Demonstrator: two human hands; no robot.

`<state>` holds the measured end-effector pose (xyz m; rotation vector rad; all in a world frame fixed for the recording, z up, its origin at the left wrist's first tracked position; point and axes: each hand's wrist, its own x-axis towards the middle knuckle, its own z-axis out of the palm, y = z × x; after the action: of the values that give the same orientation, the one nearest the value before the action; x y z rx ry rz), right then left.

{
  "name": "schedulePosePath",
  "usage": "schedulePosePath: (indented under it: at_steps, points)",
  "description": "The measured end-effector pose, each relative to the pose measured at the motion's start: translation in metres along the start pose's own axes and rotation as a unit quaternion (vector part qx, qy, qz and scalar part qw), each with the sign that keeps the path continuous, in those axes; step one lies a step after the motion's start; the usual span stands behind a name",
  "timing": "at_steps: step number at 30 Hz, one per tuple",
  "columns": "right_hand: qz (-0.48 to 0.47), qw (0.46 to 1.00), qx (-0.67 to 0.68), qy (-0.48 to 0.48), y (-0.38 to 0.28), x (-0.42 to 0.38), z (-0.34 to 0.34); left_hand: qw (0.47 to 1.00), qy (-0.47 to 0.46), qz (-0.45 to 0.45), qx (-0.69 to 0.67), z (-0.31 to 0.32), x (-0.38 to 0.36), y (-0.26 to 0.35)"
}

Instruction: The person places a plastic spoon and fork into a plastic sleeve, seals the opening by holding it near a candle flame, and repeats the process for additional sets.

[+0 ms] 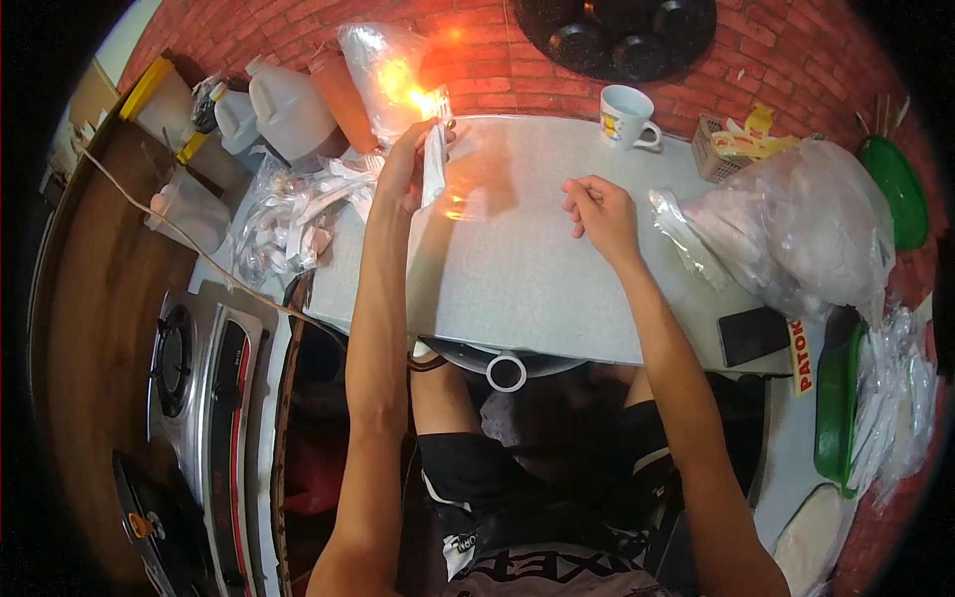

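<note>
My left hand [403, 169] is closed around a long, narrow white plastic packet [435, 164], which stands roughly upright over the table. Bright orange fire glow [423, 99] surrounds the packet's upper end, and its source is lost in the glare. My right hand [602, 214] hovers over the right half of the table with its fingers curled in, and nothing shows in them. Left of my left hand lies a heap of similar white plastic-wrapped pieces [288, 214]. A large clear plastic bag [796, 219] with pale contents sits to the right of my right hand.
A white mug [626, 117] and a small basket [718, 149] stand along the back. Jugs [288, 109] crowd the left corner. A black phone [753, 336] lies near the right edge, beside a green tray [841, 418]. A gas stove [204, 378] is at left.
</note>
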<state>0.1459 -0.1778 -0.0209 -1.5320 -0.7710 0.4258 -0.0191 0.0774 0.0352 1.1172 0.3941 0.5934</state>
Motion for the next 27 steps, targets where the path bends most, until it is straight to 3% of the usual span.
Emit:
schedulePosePath:
  at_steps: [4, 7, 11, 27]
  points:
    - [0.0, 1.0, -0.019, 0.006, 0.003, 0.002, 0.001, 0.998, -0.057, -0.023, -0.024, -0.015, 0.016, 0.003]
    - [-0.008, 1.0, -0.022, 0.003, 0.004, 0.002, 0.001, 0.999, 0.013, -0.035, -0.035, -0.007, 0.02, -0.001]
    - [0.003, 1.0, -0.005, -0.001, 0.0, -0.001, 0.001, 0.999, -0.03, -0.021, -0.03, -0.022, 0.025, -0.006]
    - [-0.002, 1.0, -0.021, -0.001, 0.003, 0.0, 0.002, 0.999, 0.027, -0.031, -0.031, -0.033, 0.003, -0.003]
